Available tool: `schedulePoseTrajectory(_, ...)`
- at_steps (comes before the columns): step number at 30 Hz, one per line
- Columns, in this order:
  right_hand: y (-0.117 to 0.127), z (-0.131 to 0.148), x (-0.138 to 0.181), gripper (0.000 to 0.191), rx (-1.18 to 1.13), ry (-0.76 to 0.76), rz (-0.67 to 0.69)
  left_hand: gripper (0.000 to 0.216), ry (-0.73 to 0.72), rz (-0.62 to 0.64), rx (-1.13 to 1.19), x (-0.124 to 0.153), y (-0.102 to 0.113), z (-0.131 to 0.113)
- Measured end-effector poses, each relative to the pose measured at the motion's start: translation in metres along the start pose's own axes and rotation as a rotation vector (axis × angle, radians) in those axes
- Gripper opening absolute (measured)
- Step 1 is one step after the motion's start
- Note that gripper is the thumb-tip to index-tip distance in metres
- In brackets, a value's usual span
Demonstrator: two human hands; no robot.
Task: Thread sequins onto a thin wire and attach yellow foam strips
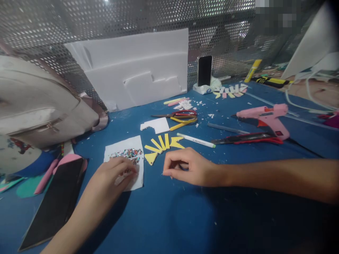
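My left hand [118,176] reaches over a white paper sheet [139,180], its fingers curled down among small multicoloured shiny gems [129,152]. Whatever those fingertips hold, if anything, is hidden. To the right, my right hand [189,167] rests low over the blue table with thumb and index finger brought together in a pinch. Anything between them is too small to name. Just beyond the hands lie yellow cut pieces: several narrow strips [162,142], a triangle [150,158] and a jagged piece [176,142]. Behind the right hand lies a white pen [196,140] with a green tip.
Red-and-yellow-handled scissors [185,115] and a notched white card [156,125] lie farther back. A pink glue gun [267,116] and red cutter [254,138] are at right. A phone [204,71] stands behind. A dark flat case [55,201] and bag [45,102] occupy the left.
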State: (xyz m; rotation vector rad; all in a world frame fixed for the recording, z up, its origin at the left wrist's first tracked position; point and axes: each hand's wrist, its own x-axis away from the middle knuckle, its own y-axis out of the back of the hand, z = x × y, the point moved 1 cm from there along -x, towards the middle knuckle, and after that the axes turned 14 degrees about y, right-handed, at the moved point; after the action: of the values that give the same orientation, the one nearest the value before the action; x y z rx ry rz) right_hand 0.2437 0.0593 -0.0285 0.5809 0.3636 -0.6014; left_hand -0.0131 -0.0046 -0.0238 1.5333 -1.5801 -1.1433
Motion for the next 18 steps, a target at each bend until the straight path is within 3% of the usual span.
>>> schedulePoseTrajectory(4,0.0,0.001,0.0,0.01,0.014,-0.011,0.001,0.013,-0.02,-0.01,0.038,0.001,-0.002,-0.002)
schedulePoseTrajectory(9,0.0,0.003,0.0,0.011,0.017,0.002,-0.006,0.008,-0.023,-0.091,0.14,0.01,0.004,-0.025)
schedulePoseTrajectory(12,0.0,0.003,0.0,0.012,0.016,0.012,-0.013,0.006,0.05,-0.124,0.228,0.016,0.005,-0.037)
schedulePoseTrajectory(18,0.001,0.005,0.001,0.011,0.027,0.063,-0.056,0.008,0.188,-0.014,0.457,0.023,-0.006,-0.045)
